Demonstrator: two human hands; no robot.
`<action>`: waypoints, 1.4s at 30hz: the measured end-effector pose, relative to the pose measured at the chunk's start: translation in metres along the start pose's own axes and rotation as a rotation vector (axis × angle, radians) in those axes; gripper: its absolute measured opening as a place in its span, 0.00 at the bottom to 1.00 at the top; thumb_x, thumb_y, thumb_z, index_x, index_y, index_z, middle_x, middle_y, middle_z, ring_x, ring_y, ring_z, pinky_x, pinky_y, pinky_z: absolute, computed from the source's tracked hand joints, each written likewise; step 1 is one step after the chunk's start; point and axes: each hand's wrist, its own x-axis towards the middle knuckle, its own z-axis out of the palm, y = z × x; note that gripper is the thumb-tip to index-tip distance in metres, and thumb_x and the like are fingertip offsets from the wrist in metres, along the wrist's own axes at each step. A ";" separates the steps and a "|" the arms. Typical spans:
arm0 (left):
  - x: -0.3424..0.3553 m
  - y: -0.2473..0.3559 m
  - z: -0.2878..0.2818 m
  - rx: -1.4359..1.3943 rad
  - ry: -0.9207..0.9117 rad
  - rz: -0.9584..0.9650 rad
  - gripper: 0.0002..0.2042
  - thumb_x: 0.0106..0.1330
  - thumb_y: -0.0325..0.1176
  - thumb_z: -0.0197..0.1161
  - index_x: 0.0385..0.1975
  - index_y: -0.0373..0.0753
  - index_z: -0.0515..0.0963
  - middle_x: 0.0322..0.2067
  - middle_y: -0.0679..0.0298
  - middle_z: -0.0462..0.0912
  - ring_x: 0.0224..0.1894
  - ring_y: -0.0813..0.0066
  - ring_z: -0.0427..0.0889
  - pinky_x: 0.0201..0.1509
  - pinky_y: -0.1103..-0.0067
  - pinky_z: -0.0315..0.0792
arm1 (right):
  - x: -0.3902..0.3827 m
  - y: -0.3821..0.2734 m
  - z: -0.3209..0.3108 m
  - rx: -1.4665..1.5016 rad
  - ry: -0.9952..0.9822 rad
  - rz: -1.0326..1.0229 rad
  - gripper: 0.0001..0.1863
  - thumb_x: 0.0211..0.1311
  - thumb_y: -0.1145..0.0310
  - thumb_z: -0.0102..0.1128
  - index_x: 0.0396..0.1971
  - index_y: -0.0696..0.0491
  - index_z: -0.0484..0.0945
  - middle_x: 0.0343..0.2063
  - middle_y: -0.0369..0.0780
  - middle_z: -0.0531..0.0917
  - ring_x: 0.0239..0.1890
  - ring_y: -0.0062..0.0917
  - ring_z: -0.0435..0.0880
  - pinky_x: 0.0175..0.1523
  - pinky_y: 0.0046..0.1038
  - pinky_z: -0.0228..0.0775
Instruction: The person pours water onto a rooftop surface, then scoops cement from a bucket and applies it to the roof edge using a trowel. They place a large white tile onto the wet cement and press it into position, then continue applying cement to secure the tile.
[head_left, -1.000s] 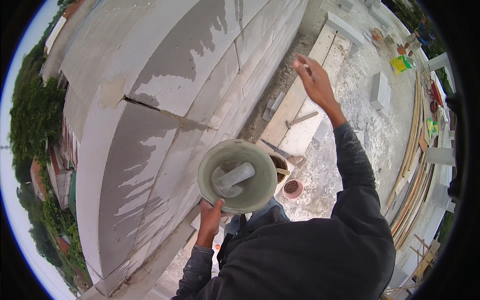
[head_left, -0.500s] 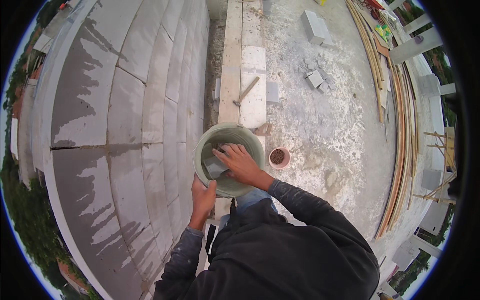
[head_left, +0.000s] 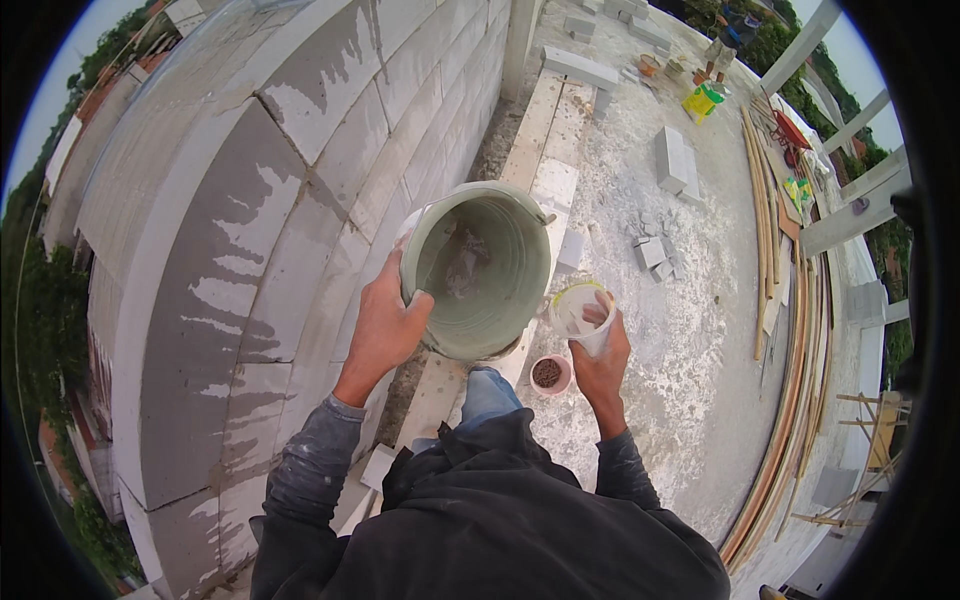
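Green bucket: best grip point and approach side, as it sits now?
Probably the rim, from the wall side. The green bucket is tipped with its open mouth toward the camera, and the left hand already clamps the near-left rim, thumb inside, fingers outside. The right hand is busy with a small white cup. The thin, stiff rim suits a pinch; the round wall looks too wide.

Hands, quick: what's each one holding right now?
Left hand: closed on the rim of the green bucket.
Right hand: closed around a small white cup.
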 end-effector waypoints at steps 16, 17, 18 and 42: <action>-0.196 0.047 -0.104 0.325 0.498 0.104 0.32 0.62 0.25 0.57 0.70 0.23 0.65 0.61 0.36 0.79 0.63 0.45 0.81 0.71 0.66 0.68 | -0.130 -0.054 0.131 0.365 -0.552 -0.160 0.32 0.54 0.77 0.70 0.62 0.58 0.73 0.46 0.44 0.87 0.48 0.34 0.87 0.55 0.33 0.77; -0.208 0.047 -0.105 0.356 0.523 0.083 0.33 0.62 0.25 0.57 0.71 0.23 0.64 0.61 0.35 0.78 0.64 0.43 0.80 0.71 0.65 0.67 | -0.136 -0.058 0.137 0.363 -0.560 -0.171 0.32 0.54 0.77 0.70 0.62 0.58 0.73 0.46 0.44 0.87 0.48 0.33 0.87 0.55 0.32 0.77; -0.220 0.048 -0.106 0.375 0.545 0.068 0.34 0.62 0.24 0.57 0.71 0.22 0.63 0.62 0.34 0.77 0.65 0.41 0.79 0.72 0.65 0.67 | -0.143 -0.063 0.142 0.384 -0.571 -0.163 0.32 0.55 0.77 0.70 0.63 0.58 0.73 0.46 0.44 0.87 0.48 0.32 0.87 0.55 0.32 0.77; -0.326 0.071 -0.097 0.557 0.931 -0.150 0.39 0.59 0.17 0.57 0.75 0.43 0.67 0.74 0.29 0.59 0.70 0.29 0.69 0.71 0.59 0.68 | -0.191 -0.105 0.200 0.536 -0.907 -0.307 0.32 0.57 0.77 0.71 0.63 0.59 0.72 0.50 0.46 0.87 0.51 0.30 0.87 0.57 0.32 0.76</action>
